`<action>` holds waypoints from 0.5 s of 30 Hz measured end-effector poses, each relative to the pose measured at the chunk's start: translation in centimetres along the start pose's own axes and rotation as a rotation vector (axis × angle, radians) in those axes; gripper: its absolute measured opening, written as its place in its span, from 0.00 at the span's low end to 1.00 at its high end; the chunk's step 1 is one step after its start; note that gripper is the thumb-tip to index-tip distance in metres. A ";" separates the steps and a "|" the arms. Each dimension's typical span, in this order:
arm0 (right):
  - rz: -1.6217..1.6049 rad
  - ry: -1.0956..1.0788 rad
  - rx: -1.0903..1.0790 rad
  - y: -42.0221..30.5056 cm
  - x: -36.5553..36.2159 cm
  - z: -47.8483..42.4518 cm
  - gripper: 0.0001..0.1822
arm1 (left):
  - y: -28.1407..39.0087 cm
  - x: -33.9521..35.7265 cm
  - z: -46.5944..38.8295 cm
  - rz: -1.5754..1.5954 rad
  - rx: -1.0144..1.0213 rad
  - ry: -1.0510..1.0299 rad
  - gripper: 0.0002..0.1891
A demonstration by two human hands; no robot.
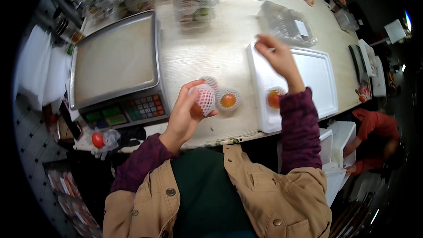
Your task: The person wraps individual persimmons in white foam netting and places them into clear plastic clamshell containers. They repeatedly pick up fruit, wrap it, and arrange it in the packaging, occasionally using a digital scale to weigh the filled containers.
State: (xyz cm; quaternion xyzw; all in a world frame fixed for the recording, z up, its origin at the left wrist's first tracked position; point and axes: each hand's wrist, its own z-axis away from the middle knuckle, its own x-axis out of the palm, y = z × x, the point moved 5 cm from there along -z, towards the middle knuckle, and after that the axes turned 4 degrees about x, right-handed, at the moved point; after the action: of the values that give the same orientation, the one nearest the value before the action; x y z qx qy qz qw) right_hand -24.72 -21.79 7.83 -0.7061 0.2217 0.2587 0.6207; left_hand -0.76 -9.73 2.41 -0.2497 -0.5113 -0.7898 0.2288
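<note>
My left hand (186,109) holds a red-orange fruit in a white foam net (205,99) just above the table. Directly behind it rests another netted fruit (210,82), partly hidden. A third netted fruit (228,99), its orange-red skin showing through the open net, sits to the right. My right hand (276,53), blurred, is raised over the left part of a white foam box lid or tray (315,79), its fingers bent with nothing visible between them. One more netted fruit (274,98) lies on that tray, partly covered by my right sleeve.
A digital scale (115,59) stands at left. Behind it are stacked clear clamshells of netted fruit (198,3). Empty clear clamshells (287,23) lie beyond the tray. A bagged red fruit (97,140) is at the near left. A person in red (376,129) bends over foam boxes at right.
</note>
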 end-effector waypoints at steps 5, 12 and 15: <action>0.759 0.374 0.090 7.1 -3.7 -9.6 0.22 | -0.9 -2.5 0.3 0.401 -0.287 -0.231 0.25; 0.735 0.246 0.281 10.5 -2.8 -11.7 0.18 | 0.8 -3.0 1.6 0.313 -0.115 -0.211 0.24; 0.711 0.261 0.257 11.2 -2.9 -11.9 0.18 | 0.8 -2.8 1.8 0.249 -0.141 -0.141 0.22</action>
State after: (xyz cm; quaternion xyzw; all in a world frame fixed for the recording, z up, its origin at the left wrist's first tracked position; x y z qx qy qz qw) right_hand -32.99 -35.06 2.30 -0.5286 0.5600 0.3357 0.5424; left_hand 2.20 -8.03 1.84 -0.3818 -0.4343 -0.7698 0.2703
